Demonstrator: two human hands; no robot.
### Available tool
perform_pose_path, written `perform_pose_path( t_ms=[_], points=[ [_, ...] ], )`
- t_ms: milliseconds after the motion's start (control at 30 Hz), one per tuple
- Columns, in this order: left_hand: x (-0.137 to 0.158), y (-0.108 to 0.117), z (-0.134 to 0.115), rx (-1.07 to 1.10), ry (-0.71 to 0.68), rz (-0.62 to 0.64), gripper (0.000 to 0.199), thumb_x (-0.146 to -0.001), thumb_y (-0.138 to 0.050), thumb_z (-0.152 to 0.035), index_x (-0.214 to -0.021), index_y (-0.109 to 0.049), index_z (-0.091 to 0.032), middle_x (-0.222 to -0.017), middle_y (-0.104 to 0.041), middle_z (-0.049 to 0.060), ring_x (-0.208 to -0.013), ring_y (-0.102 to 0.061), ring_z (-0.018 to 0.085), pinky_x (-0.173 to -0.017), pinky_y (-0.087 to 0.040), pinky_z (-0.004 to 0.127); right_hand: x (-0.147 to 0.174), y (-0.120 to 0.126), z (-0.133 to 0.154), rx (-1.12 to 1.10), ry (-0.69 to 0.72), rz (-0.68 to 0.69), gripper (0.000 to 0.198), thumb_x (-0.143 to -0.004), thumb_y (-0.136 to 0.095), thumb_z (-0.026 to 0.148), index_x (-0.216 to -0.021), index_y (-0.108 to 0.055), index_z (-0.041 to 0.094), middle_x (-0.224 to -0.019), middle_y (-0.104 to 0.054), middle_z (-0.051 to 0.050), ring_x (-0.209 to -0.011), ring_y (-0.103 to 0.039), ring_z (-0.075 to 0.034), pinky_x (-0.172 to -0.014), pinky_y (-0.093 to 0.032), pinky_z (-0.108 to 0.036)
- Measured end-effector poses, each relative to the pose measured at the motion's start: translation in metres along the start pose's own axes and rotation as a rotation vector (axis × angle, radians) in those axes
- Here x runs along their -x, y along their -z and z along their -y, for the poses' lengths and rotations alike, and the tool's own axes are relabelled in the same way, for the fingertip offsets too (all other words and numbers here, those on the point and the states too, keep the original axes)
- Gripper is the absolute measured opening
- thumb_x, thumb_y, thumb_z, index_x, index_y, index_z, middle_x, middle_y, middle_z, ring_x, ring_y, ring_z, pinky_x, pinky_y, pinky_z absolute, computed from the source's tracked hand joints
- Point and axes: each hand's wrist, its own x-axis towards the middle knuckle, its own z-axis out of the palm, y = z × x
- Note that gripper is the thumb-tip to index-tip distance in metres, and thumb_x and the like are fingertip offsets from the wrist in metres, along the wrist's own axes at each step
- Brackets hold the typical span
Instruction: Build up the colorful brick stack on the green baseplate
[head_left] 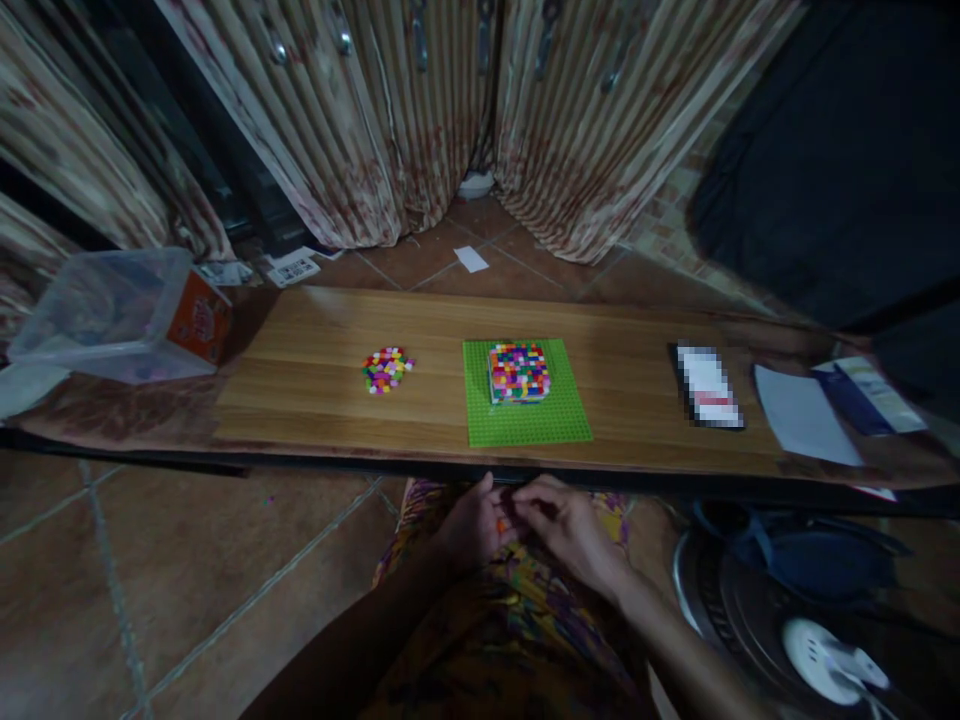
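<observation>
My left hand (480, 520) is palm up and cupped in front of the table edge, holding a small orange toy brick (502, 525). Over that palm, my right hand (556, 515) has its thumb and fingers pinched together; whatever is between them is too small to make out. Beyond the hands, a green studded baseplate (529, 428) lies on the wooden board. On its upper part stands a block of many-coloured bricks (519, 373). A loose pile of small coloured bricks (386, 370) lies to the left of the baseplate.
A clear plastic box (105, 315) with an orange label stands at the far left. To the right lie a phone with a blurred screen (709, 387) and some paper sheets (806, 415). Curtains (420, 130) hang behind the table. A power strip (821, 660) is at lower right.
</observation>
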Motion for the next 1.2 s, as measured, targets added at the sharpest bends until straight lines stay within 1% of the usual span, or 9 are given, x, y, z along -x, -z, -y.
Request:
perform_pose_path(
  t_ms=[67,200,333,567,733,833,933,1100,1200],
  points=[
    [-0.001,0.002,0.001,0.002,-0.003,0.025,0.055,-0.087,-0.038,-0.055,-0.111,-0.058,-0.01,-0.11,-0.061,0.014,-0.105,-0.056,0.022,-0.098,-0.035,0.036,0.014,-0.014,-0.005,0.117,0.038,0.092,0.017,-0.086,-0.052,0.022,-0.086,-0.069,0.023,-0.094,-0.065,-0.004,-0.087,-0.061,-0.017,-0.077,-0.047,-0.029],
    [-0.005,0.006,0.001,-0.035,0.016,-0.006,0.06,-0.084,-0.041,-0.059,-0.112,-0.059,-0.008,-0.109,-0.06,0.015,-0.102,-0.057,0.023,-0.093,-0.037,0.035,0.021,-0.032,-0.022,0.306,0.079,0.062,0.018,-0.086,-0.051,0.018,-0.093,-0.067,0.024,-0.096,-0.064,-0.005,-0.093,-0.059,-0.019,-0.082,-0.047,-0.031],
    [-0.006,0.01,0.0,-0.051,0.045,0.01,0.06,-0.085,-0.037,-0.06,-0.113,-0.058,-0.011,-0.108,-0.062,0.012,-0.1,-0.058,0.023,-0.092,-0.038,0.037,0.019,-0.04,-0.036,0.395,0.13,0.053,0.018,-0.087,-0.05,0.018,-0.089,-0.067,0.022,-0.092,-0.062,-0.006,-0.093,-0.058,-0.02,-0.081,-0.047,-0.032],
    [-0.006,0.01,0.003,-0.078,0.035,0.037,0.057,-0.086,-0.033,-0.061,-0.11,-0.058,-0.016,-0.097,-0.065,0.008,-0.089,-0.06,0.019,-0.083,-0.041,0.033,0.016,-0.039,-0.032,0.388,0.14,0.043,0.018,-0.091,-0.043,0.019,-0.09,-0.06,0.022,-0.092,-0.06,-0.005,-0.091,-0.058,-0.02,-0.08,-0.046,-0.033],
    [-0.004,0.007,0.015,-0.112,-0.059,-0.085,0.039,-0.081,-0.053,-0.05,-0.097,-0.062,-0.015,-0.087,-0.066,0.007,-0.081,-0.062,0.017,-0.078,-0.043,0.029,0.012,-0.024,-0.028,0.423,0.111,-0.048,0.017,-0.093,-0.039,0.023,-0.093,-0.056,0.022,-0.089,-0.058,-0.005,-0.086,-0.057,-0.02,-0.075,-0.046,-0.033],
    [-0.002,0.006,0.018,-0.152,-0.069,-0.06,0.027,-0.076,-0.064,-0.037,-0.087,-0.062,-0.013,-0.078,-0.064,0.005,-0.068,-0.06,0.014,-0.072,-0.043,0.028,0.012,-0.019,-0.028,0.428,0.108,-0.042,0.019,-0.094,-0.038,0.024,-0.09,-0.057,0.022,-0.088,-0.058,-0.005,-0.085,-0.056,-0.019,-0.075,-0.046,-0.034],
    [-0.001,0.007,0.018,-0.159,-0.102,-0.028,0.022,-0.074,-0.067,-0.032,-0.081,-0.061,-0.012,-0.072,-0.061,0.003,-0.06,-0.055,0.01,-0.063,-0.039,0.024,0.014,-0.019,-0.029,0.396,0.103,-0.033,0.026,-0.095,-0.035,0.025,-0.084,-0.058,0.022,-0.086,-0.058,-0.005,-0.082,-0.057,-0.018,-0.075,-0.047,-0.033],
    [0.0,0.006,0.017,-0.103,-0.119,0.004,0.02,-0.077,-0.065,-0.031,-0.082,-0.061,-0.012,-0.074,-0.06,0.003,-0.061,-0.054,0.009,-0.063,-0.038,0.023,0.016,-0.023,-0.026,0.284,0.098,-0.103,0.024,-0.094,-0.039,0.031,-0.097,-0.062,0.024,-0.092,-0.061,-0.006,-0.085,-0.06,-0.019,-0.075,-0.05,-0.031],
    [0.002,0.002,0.016,-0.08,-0.14,-0.019,0.019,-0.078,-0.064,-0.03,-0.083,-0.062,-0.013,-0.077,-0.061,0.003,-0.064,-0.055,0.009,-0.066,-0.038,0.023,0.017,-0.025,-0.025,0.24,0.095,-0.153,0.024,-0.093,-0.042,0.031,-0.096,-0.064,0.025,-0.089,-0.063,-0.006,-0.083,-0.062,-0.019,-0.074,-0.051,-0.03]
  ],
)
